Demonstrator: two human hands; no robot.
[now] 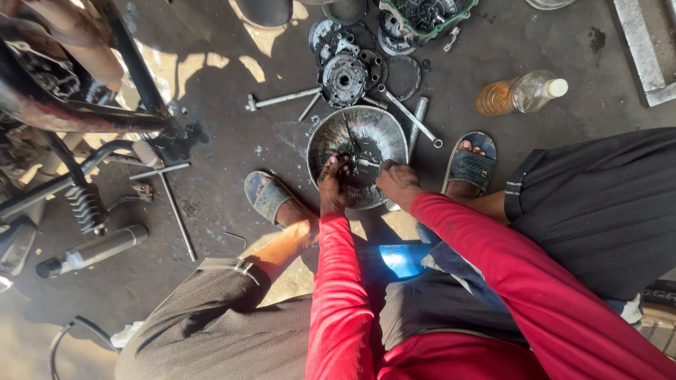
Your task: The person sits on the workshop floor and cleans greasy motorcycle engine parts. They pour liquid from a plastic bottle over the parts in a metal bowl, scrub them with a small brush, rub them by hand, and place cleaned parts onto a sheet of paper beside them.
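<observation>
Head view, person squatting on a stained concrete floor (pixel 211 134), red sleeves, both hands in a round metal basin (pixel 384 137) at frame centre, slightly toward 12 o'clock. Left hand (pixel 332 184) dips in from the basin's 7 o'clock rim, fingers curled together and dark with grime; cannot tell if anything is pinched in them. Right hand (pixel 398 181) at the 5 o'clock rim, fingers bunched on a small metal part (pixel 367 163) lying in the basin's middle, grip detail too blurred to tell. Basin interior grey, wet-looking.

Just beyond the basin at 12 o'clock: round clutch assembly (pixel 343 79) with loose clutch plates (pixel 403 76) beside it, engine cover (pixel 422 15) at frame top. Ring spanner (pixel 408 116) lies touching the basin's 1 o'clock side. T-handle wrench (pixel 280 99) at 11 o'clock.

Clear plastic bottle (pixel 520 94) of amber liquid, white cap, lying on its side at 2 o'clock, well apart from the basin; no label readable. Sandalled feet flank the basin: left sandal (pixel 266 195) at 8 o'clock, right sandal (pixel 470 163) at 3 o'clock. Motorcycle frame (pixel 77 112) fills 10 o'clock; long T-bar tool (pixel 174 207) and a dark cylinder (pixel 91 250) at 9 o'clock
</observation>
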